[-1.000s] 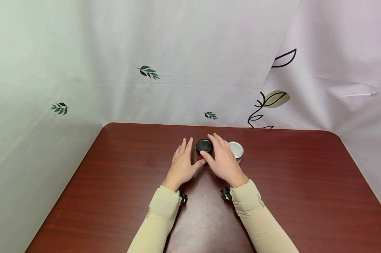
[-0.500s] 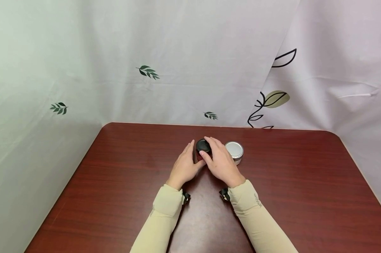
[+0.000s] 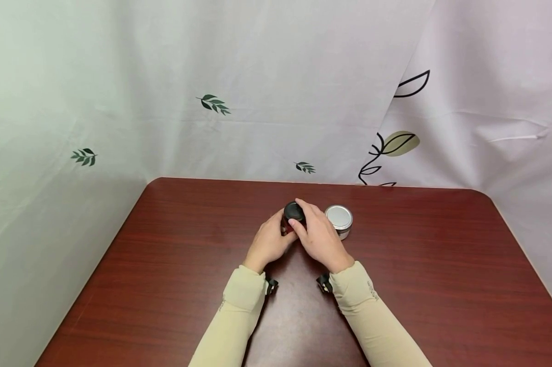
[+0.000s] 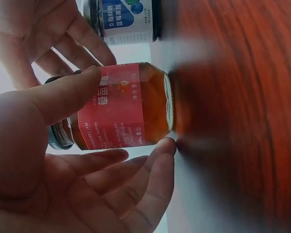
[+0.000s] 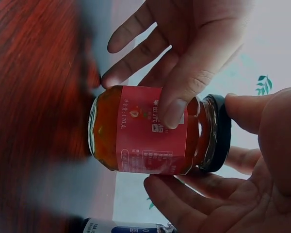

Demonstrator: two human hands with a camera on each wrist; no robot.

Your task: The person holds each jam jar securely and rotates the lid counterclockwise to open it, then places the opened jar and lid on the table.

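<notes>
A strawberry jam jar (image 4: 119, 109) with a red label and black lid (image 5: 218, 133) stands on the table between both hands. My left hand (image 3: 266, 240) grips the jar body; in the wrist views its thumb lies across the label and its fingers curve round the far side. My right hand (image 3: 322, 237) holds the jar at the lid, thumb against the lid's near edge and fingers on the other side. The right fingers partly hide the lid in the head view. Just right of that hand stands a second jar (image 3: 339, 218) with a pale, silver-rimmed top.
In the left wrist view, the second jar's label (image 4: 127, 19) is white and blue with blueberries, and its table-side end is dark. A reddish-brown wooden table (image 3: 422, 265) lies under everything. White curtain (image 3: 257, 76) with leaf prints hangs behind its back edge.
My left hand has moved right and its fingers have closed round the jam jar. The right hand has shifted slightly left, its fingers drawing in at the lid.
</notes>
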